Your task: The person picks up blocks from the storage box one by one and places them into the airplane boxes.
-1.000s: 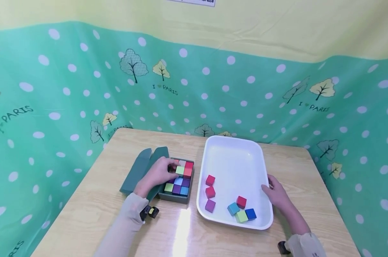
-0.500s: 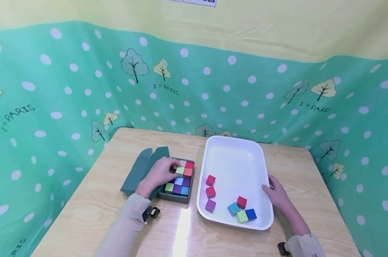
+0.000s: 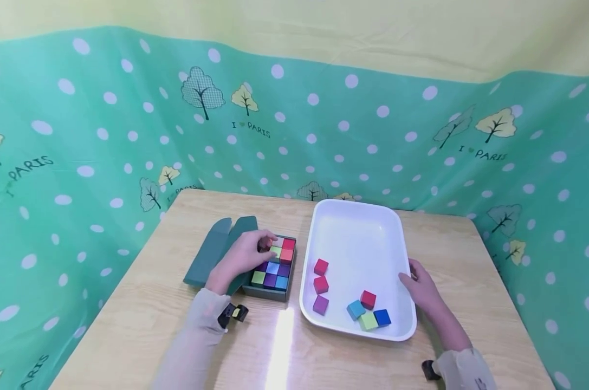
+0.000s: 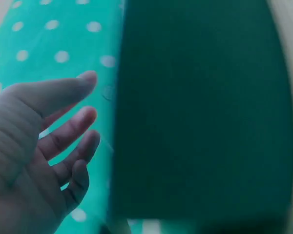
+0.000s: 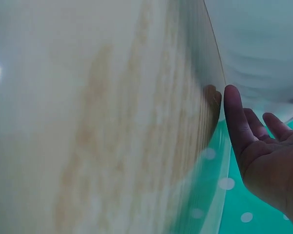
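In the head view, my left hand [image 3: 246,252] hovers over an open dark green box [image 3: 265,294], thumb and fingers parted. The left wrist view shows nothing between its fingertips. Rows of coloured cubes sit in the box; a light green cube [image 3: 276,253] lies right by the thumb, and a coral cube [image 3: 286,255] adjoins it. The hand hides the far-left cubes. My right hand [image 3: 424,288] holds the right rim of a white tray [image 3: 407,254], thumb over the edge and fingers outside. Inside the tray lie a purple cube [image 3: 321,304], a blue cube [image 3: 382,318] and several others.
The box's dark green lid flaps [image 3: 208,257] lean out to its left, under the left forearm. All stands on a wooden table [image 3: 333,360]. A polka-dot curtain [image 3: 323,124] hangs behind the table and along both sides.
My left thumb and fingers have parted slightly and shifted over the light green cube, which stays in the box. The right hand keeps its place on the tray. The head view has tilted a little.
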The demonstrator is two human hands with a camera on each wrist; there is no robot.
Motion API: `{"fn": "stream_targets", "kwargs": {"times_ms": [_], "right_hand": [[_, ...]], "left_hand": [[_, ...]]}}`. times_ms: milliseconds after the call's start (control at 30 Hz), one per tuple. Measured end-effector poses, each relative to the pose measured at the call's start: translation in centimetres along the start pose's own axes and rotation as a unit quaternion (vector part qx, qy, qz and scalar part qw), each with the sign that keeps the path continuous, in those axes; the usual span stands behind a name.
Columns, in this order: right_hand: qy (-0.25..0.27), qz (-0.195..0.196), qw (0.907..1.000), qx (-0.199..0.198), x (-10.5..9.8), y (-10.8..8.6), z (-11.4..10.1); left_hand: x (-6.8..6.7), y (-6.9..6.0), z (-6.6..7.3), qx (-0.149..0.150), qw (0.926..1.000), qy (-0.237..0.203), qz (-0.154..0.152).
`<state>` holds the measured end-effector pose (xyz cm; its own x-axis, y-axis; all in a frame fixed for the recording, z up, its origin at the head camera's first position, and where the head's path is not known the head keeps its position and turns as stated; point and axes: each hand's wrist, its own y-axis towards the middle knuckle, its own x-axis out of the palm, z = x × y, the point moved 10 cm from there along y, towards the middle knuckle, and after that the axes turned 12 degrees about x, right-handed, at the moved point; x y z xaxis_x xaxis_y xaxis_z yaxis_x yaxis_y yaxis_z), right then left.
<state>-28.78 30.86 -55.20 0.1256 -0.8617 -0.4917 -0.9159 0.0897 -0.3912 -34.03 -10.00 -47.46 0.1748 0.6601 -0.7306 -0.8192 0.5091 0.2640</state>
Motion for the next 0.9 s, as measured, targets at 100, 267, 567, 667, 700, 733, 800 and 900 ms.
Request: {"fn": "stream_targets", "kwargs": {"times_ms": [100, 267, 567, 667, 700, 733, 800, 900], "right_hand": [[0.001, 0.009, 1.0, -0.003, -0.6, 0.1, -0.3], [-0.002, 0.009, 1.0, -0.002, -0.3, 0.0, -0.3], [-0.008, 0.015, 0.9998, 0.007, -0.8, -0.3, 0.0], [-0.015, 0.017, 0.9997, 0.004, -1.0, -0.1, -0.2], [-0.017, 0.017, 0.9997, 0.0, -1.0, 0.0, -0.3], [-0.018, 0.017, 0.9997, -0.002, -0.9, 0.0, -0.3], [-0.017, 0.016, 0.9997, -0.002, -0.7, 0.1, -0.2], [-0.012, 0.015, 0.9998, 0.002, -0.3, -0.1, 0.1]], "left_hand": [[0.4, 1.7, 2.4, 0.027, 0.9986, -0.045, -0.005], [3.1, 4.9, 7.0, 0.063, 0.9906, -0.1, -0.07], [15.8, 9.4, 16.3, 0.116, 0.9413, -0.049, -0.313], [19.8, 9.9, 17.4, 0.098, 0.9214, -0.025, -0.375], [20.8, 9.9, 17.3, 0.085, 0.9171, -0.02, -0.389], [21.5, 9.9, 17.1, 0.075, 0.9132, -0.018, -0.4], [22.6, 9.8, 16.5, 0.053, 0.9068, -0.004, -0.418], [23.5, 9.2, 15.3, 0.023, 0.8979, 0.016, -0.439]]}}
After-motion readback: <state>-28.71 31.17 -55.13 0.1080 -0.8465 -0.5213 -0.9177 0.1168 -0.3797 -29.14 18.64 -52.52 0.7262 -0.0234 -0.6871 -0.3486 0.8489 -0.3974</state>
